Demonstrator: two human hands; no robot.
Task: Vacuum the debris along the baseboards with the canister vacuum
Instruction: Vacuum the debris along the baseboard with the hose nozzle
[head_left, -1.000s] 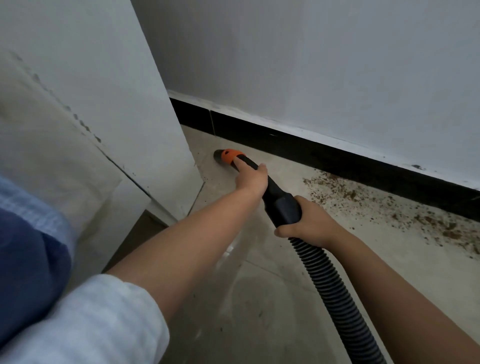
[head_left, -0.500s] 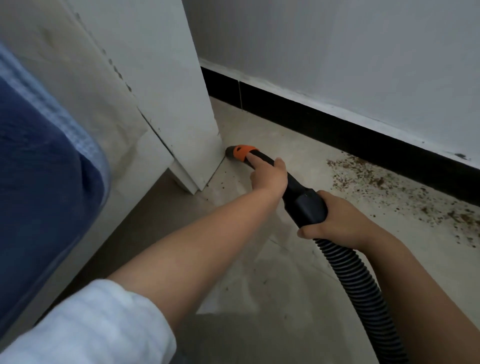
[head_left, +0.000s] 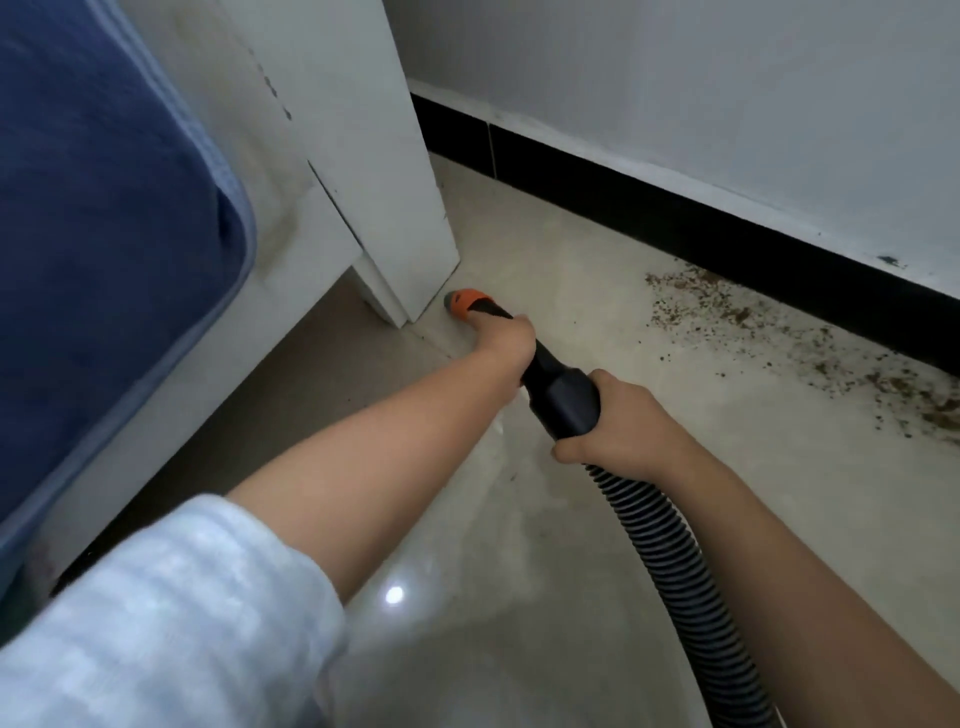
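Both hands — left hand (head_left: 501, 340), right hand (head_left: 621, 423) — grip the nozzle (head_left: 470, 301) at the bed corner; debris (head_left: 810, 338) along the baseboard (head_left: 675, 213) remains.

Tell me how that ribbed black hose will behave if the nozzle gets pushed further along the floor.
The ribbed black hose will probably flex and trail: it already curves behind the right hand. Its ribs suggest it bends easily rather than pushing stiffly. The rigid black nozzle, gripped also by the left hand, likely does the steering.
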